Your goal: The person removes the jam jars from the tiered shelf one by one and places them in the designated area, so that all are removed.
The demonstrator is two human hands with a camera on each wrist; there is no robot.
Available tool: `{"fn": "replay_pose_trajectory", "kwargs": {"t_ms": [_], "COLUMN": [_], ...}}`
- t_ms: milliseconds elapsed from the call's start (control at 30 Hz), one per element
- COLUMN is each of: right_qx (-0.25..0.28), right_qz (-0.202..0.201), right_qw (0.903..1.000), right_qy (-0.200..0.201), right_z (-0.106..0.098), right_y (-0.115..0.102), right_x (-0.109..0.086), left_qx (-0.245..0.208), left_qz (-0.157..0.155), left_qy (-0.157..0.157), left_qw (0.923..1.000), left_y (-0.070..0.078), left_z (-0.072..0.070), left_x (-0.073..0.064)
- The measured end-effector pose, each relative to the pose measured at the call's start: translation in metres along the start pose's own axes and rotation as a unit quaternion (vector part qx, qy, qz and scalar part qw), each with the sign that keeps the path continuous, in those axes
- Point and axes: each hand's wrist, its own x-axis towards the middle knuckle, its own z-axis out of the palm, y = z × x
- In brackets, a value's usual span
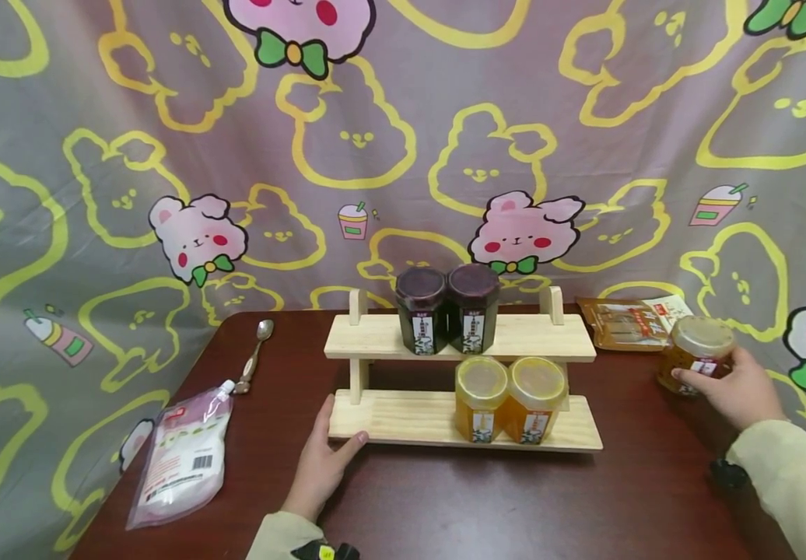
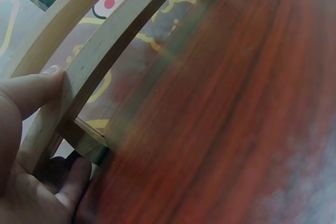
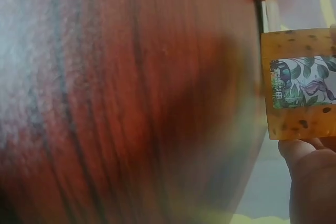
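My left hand (image 1: 324, 467) grips the left end of the lower board of a two-tier wooden rack (image 1: 403, 424). In the left wrist view the thumb (image 2: 39, 90) lies against the board and the other fingers reach underneath. At the far right my right hand (image 1: 742, 389) holds a lidded jar (image 1: 683, 365) by its side. In the right wrist view this jar (image 3: 299, 121) is orange with dark seeds and a leafy label; whether it touches the table I cannot tell. Two dark jars (image 1: 473, 311) stand on the rack's upper board, and two yellow-orange jars (image 1: 536, 400) on the lower one.
On the left of the dark red table (image 1: 487, 505) lie a white spouted pouch (image 1: 186, 455) and a metal spoon (image 1: 254, 358). A brown packet (image 1: 623, 325) lies behind the right-hand jar. A patterned curtain (image 1: 403, 140) hangs along the table's back.
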Motion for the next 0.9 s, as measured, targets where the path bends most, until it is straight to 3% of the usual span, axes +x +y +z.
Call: {"fn": "replay_pose_trajectory", "kwargs": {"t_ms": [300,500,900], "right_qx": [0.012,0.0,-0.031], "right_qz": [0.016,0.03,0.002], "right_qw": [0.9997,0.9995,0.9994], "right_qy": [-0.015,-0.001,-0.016], "right_z": [0.001,0.005,0.002], "right_y": [0.011,0.016,0.02], "right_x": [0.004,0.01,0.02], "left_qx": [0.002,-0.003,-0.002], "left_qz": [-0.001,-0.001,-0.003], "left_qy": [0.001,0.001,0.0], "left_qw": [1.0,1.0,1.0], "left_y": [0.0,-0.001,-0.002], "left_z": [0.002,0.001,0.001], "left_x": [0.0,0.0,0.002]}}
